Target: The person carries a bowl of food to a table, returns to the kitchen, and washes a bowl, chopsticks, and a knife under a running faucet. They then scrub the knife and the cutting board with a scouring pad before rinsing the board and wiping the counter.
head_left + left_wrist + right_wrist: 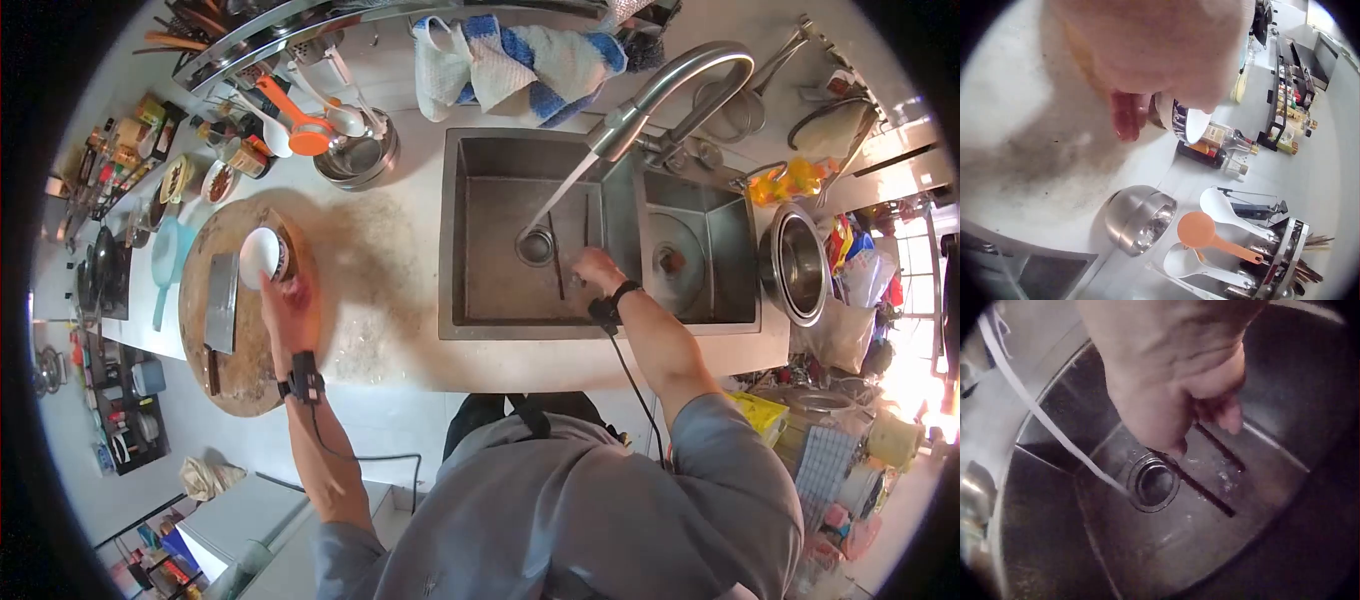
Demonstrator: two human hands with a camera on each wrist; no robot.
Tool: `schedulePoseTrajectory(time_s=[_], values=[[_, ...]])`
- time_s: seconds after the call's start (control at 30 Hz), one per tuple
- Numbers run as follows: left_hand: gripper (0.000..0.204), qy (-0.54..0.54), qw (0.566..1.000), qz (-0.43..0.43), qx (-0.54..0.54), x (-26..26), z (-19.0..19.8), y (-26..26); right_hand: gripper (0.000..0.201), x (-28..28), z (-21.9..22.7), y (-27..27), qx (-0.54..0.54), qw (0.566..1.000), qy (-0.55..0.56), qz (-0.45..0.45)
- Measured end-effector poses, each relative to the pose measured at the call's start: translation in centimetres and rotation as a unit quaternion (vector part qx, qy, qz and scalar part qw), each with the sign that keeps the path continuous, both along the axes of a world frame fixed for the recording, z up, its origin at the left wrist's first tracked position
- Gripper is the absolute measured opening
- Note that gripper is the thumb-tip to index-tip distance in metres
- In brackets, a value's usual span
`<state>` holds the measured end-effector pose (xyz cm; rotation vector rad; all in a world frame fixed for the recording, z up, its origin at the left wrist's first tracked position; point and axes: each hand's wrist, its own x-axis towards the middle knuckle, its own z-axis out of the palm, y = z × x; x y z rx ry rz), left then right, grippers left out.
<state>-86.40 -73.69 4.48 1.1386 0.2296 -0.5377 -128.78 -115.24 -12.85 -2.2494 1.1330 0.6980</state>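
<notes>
My left hand (284, 312) grips a small white bowl (261, 256) with a blue-patterned outside, thumb at its rim. The bowl is tilted over the round wooden cutting board (225, 385), beside a cleaver (222, 305) lying there. In the left wrist view the hand hides part of the bowl (1197, 126). My right hand (600, 270) reaches down into the left sink basin (500, 300), thumb and fingers apart. Two dark chopsticks (1207, 495) lie below it, their upper ends hidden behind the hand in the right wrist view.
Water (560, 195) runs from the faucet (690, 75) toward the drain (536, 246). A steel pot (355, 165) and hanging ladles stand behind the counter's left part. Steel bowls (800, 265) sit right of the sink. A blue strainer (170, 250) lies left of the board.
</notes>
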Motion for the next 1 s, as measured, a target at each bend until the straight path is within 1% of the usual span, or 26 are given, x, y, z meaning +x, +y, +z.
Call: schedulePoseTrajectory(time_s=[0.03, 0.07, 0.1, 0.13, 0.17, 0.2, 0.23, 0.27, 0.33, 0.37, 0.4, 0.43, 0.47, 0.5, 0.57, 0.6, 0.67, 0.7, 0.77, 0.8, 0.83, 0.87, 0.9, 0.93, 0.97, 1.0], values=[[0.04, -0.002, 1.0, 0.001, 0.003, -1.0, 0.5, -0.2, 0.038, 0.2, -0.3, -0.4, 0.011, 1.0, -0.009, -0.002], [0.037, 0.007, 0.999, 0.008, 0.037, -2.1, 1.0, -0.3, 0.038, 0.4, -0.7, -0.7, 0.015, 1.0, -0.011, -0.001], [0.039, 0.017, 0.997, 0.014, 0.07, -2.7, 1.1, -0.2, 0.039, 1.0, 0.8, -0.4, 0.032, 0.998, -0.005, -0.047], [0.039, 0.015, 0.997, 0.016, 0.074, -2.9, 0.3, 0.5, 0.041, 1.4, 0.8, -0.5, 0.048, 0.995, 0.0, -0.093], [0.038, 0.02, 0.997, 0.01, 0.073, -3.2, -0.7, 1.1, 0.041, 2.0, 0.7, -0.3, 0.052, 0.995, 0.0, -0.091], [0.037, 0.027, 0.997, 0.004, 0.071, -3.6, -1.3, 1.6, 0.039, 2.3, -0.7, -0.3, 0.008, 1.0, 0.002, -0.013], [0.037, 0.027, 0.997, 0.005, 0.075, -4.4, -1.2, 1.6, 0.039, 2.3, -2.4, -0.2, -0.035, 0.997, 0.004, 0.064], [0.034, 0.029, 0.995, -0.011, 0.093, -5.6, -0.6, 1.1, 0.039, 2.2, -5.2, 0.0, -0.032, 0.997, 0.004, 0.064], [0.031, 0.03, 0.993, -0.025, 0.11, -7.4, -0.4, -0.1, 0.041, 1.5, -13.1, 0.4, -0.15, 0.987, -0.052, -0.034], [0.028, 0.028, 0.991, -0.044, 0.123, -8.0, -0.5, -0.5, 0.043, 1.2, -16.2, 0.3, -0.137, 0.984, -0.095, -0.061], [0.025, 0.025, 0.988, -0.062, 0.137, -8.5, -0.6, -0.8, 0.043, 0.9, -18.6, -0.2, -0.136, 0.984, -0.096, -0.058], [0.021, 0.025, 0.99, -0.089, 0.11, -8.8, -1.1, -1.0, 0.042, 0.7, -20.6, -0.5, -0.134, 0.987, -0.09, -0.021], [0.021, 0.022, 0.99, -0.087, 0.109, -9.4, -1.0, -1.8, 0.042, 0.8, -21.4, -0.9, -0.133, 0.987, -0.085, 0.015], [0.02, 0.001, 0.986, -0.101, 0.133, -10.6, -0.7, -3.0, 0.042, 1.0, -20.3, -0.9, -0.134, 0.987, -0.087, 0.016], [0.017, -0.023, 0.976, -0.147, 0.158, -12.6, 0.1, -5.0, 0.032, 1.5, -15.0, -0.4, -0.177, 0.977, -0.087, -0.075], [0.017, -0.024, 0.976, -0.148, 0.157, -13.6, 0.2, -6.1, 0.032, 1.6, -12.2, -0.2, -0.178, 0.977, -0.088, -0.076], [0.016, -0.019, 0.965, -0.212, 0.15, -15.5, 0.5, -8.4, 0.035, 1.8, -7.7, 0.3, -0.095, 0.992, -0.061, -0.05], [0.016, -0.014, 0.96, -0.236, 0.151, -16.4, 0.4, -9.6, 0.035, 1.7, -8.2, 0.2, -0.097, 0.992, -0.063, -0.051], [0.019, 0.006, 0.945, -0.29, 0.153, -18.6, 0.7, -12.3, 0.028, 0.7, -11.0, -0.2, -0.009, 0.982, -0.139, 0.129], [0.02, 0.004, 0.926, -0.336, 0.172, -19.7, 0.8, -13.7, 0.028, 0.6, -9.9, 0.1, -0.011, 0.982, -0.139, 0.128], [0.02, 0.004, 0.908, -0.39, 0.154, -20.5, -0.2, -14.9, 0.021, 1.0, -7.8, 0.7, 0.149, 0.967, -0.206, -0.03], [0.019, 0.0, 0.896, -0.419, 0.144, -21.2, -1.8, -16.3, 0.021, 1.5, -5.3, 1.2, 0.301, 0.898, -0.264, -0.184], [0.018, -0.005, 0.884, -0.447, 0.134, -21.7, -3.7, -17.6, 0.021, 2.0, -2.3, 1.9, 0.298, 0.899, -0.266, -0.181], [0.018, -0.029, 0.872, -0.471, 0.133, -21.9, -5.7, -19.0, 0.019, 2.4, 1.4, 3.0, 0.344, 0.858, -0.29, -0.246], [0.017, -0.054, 0.858, -0.494, 0.132, -22.0, -7.5, -20.5, 0.017, 2.4, 3.9, 3.8, 0.387, 0.81, -0.313, -0.31], [0.017, -0.057, 0.858, -0.493, 0.131, -22.1, -9.2, -22.1, 0.017, 2.1, 4.9, 4.0, 0.386, 0.81, -0.315, -0.308]])
